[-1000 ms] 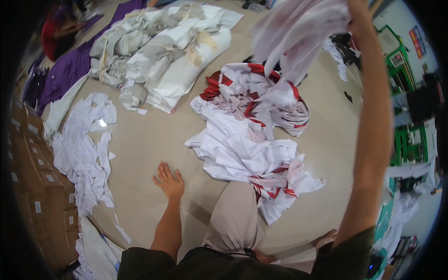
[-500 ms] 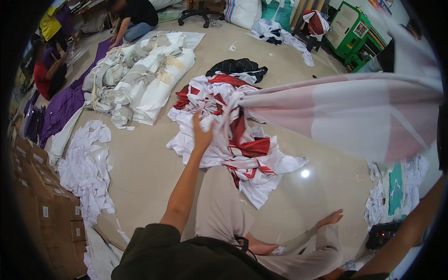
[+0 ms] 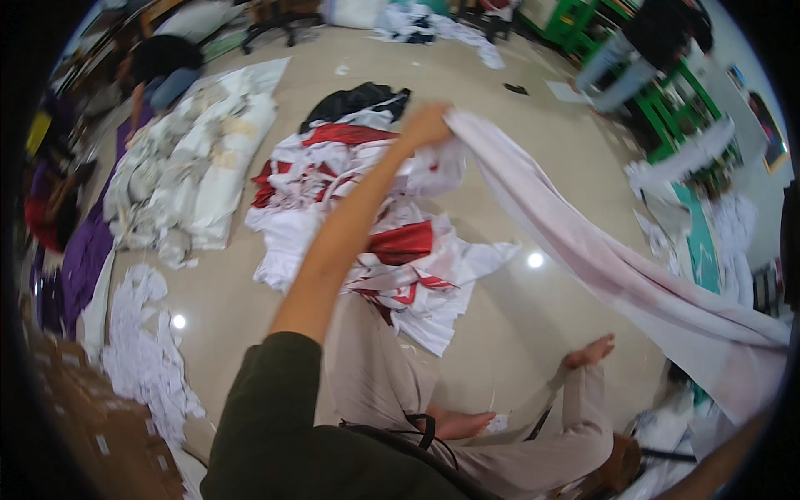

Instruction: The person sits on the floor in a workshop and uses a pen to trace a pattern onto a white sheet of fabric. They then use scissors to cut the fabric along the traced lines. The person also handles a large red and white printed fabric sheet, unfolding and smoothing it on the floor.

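My left hand is closed on one end of a long white and pale pink cloth, above the far part of a fabric pile. From there the cloth slants down to the right edge of the view, spreading wider as it goes. My right forearm shows at the lower right, but the hand itself is outside the view. Beneath my left arm lies the heap of white and red fabric, in crumpled folds. A black piece of fabric rests at its far end.
Bundled off-white rolls lie at the left, beside purple cloth. White scraps and cardboard boxes are nearer. A person stands at the far right by a green machine; others sit at the far left.
My left hand has moved up and right from the pile and now grips the cloth's end. The cloth has swung lower on the right. The view has turned to the right.
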Available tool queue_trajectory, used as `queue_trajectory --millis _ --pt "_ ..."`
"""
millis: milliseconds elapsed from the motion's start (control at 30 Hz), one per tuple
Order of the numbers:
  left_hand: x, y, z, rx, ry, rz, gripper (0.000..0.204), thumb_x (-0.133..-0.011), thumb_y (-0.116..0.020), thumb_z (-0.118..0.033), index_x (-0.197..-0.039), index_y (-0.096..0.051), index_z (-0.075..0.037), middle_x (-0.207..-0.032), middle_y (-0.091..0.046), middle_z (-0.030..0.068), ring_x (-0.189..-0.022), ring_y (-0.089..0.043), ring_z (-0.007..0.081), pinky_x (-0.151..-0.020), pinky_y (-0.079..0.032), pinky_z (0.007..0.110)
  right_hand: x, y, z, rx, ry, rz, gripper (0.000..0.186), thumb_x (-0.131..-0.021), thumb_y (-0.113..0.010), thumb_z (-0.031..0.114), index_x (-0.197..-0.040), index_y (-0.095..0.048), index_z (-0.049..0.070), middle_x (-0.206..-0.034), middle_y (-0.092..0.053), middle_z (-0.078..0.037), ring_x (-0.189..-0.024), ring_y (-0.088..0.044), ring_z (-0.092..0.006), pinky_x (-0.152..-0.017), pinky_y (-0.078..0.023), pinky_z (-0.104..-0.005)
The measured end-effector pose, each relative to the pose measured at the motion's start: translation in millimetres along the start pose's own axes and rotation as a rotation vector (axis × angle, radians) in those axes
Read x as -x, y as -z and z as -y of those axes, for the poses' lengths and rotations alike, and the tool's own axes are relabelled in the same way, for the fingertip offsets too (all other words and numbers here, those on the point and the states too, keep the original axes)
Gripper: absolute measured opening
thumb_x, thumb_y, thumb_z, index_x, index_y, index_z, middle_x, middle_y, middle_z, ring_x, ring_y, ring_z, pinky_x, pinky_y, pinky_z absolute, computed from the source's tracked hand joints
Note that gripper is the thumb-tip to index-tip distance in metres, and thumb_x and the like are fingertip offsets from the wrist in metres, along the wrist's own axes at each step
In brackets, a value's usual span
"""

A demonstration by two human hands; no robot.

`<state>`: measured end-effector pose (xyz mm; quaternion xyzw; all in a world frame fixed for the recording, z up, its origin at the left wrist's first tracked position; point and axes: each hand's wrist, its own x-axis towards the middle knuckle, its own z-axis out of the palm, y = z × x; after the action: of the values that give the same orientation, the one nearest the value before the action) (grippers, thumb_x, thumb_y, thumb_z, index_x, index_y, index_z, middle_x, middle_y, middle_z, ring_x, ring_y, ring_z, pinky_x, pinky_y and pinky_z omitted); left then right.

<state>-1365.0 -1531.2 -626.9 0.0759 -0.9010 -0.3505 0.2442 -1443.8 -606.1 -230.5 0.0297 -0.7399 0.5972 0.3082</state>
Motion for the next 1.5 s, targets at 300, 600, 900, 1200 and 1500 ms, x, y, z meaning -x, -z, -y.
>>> queue_trajectory --millis 300,600,900,1200,1500 --pt "-91 255 -124 -0.220 0.050 0.336 0.036 -0.091 -0.063 -0.033 -0.111 -0.068 -0.003 -0.087 -0.064 0.0030 -0.064 -0.059 0.0080 -0.054 -0.051 0.022 -47 101 -112 -0.139 -0.137 0.021 0.049 -0.094 -0.066 0.045 -0.124 -0.061 0.007 -0.114 -0.070 -0.009 -0.097 -0.071 -0.0275 -0.075 -0.057 -0.0423" --pt "103 363 59 -0.519 0.454 0.752 0.032 -0.063 -0.078 -0.013 -0.089 -0.072 0.004 -0.075 -0.073 0.0105 -0.064 -0.068 0.0148 -0.058 -0.054 0.031 122 84 -326 0.402 -0.813 0.136 0.018 -0.093 -0.054 0.028 -0.076 -0.050 0.022 -0.060 -0.042 0.005 -0.046 -0.040 -0.0100 -0.040 -0.035 -0.0280" --pt "333 154 85 -0.224 0.528 0.575 0.041 -0.084 -0.079 -0.020 -0.118 -0.067 0.000 -0.112 -0.071 0.0108 -0.092 -0.068 0.0192 -0.079 -0.054 0.034 285 -54 -400 1.322 -0.889 0.852 0.026 -0.091 -0.061 0.020 -0.079 -0.062 -0.003 -0.072 -0.065 -0.016 -0.051 -0.061 -0.0247 -0.044 -0.048 -0.0397" --pt "368 -101 -61 -0.215 -0.141 0.466 0.039 -0.083 -0.076 -0.025 -0.113 -0.065 -0.004 -0.097 -0.064 0.0135 -0.085 -0.063 0.0305 -0.080 -0.050 0.042 471 -272 -412 0.561 0.131 1.204 0.035 -0.087 -0.068 0.018 -0.119 -0.064 0.005 -0.111 -0.067 -0.019 -0.100 -0.066 -0.0353 -0.089 -0.053 -0.0416" --pt "364 -128 -52 -0.240 -0.115 0.561 0.030 -0.083 -0.074 -0.029 -0.102 -0.066 -0.008 -0.092 -0.064 0.0100 -0.086 -0.062 0.0313 -0.079 -0.045 0.046 542 -289 -419 0.808 0.124 1.174 0.028 -0.084 -0.065 0.015 -0.111 -0.064 0.010 -0.112 -0.060 -0.013 -0.112 -0.057 -0.0354 -0.090 -0.047 -0.0533"
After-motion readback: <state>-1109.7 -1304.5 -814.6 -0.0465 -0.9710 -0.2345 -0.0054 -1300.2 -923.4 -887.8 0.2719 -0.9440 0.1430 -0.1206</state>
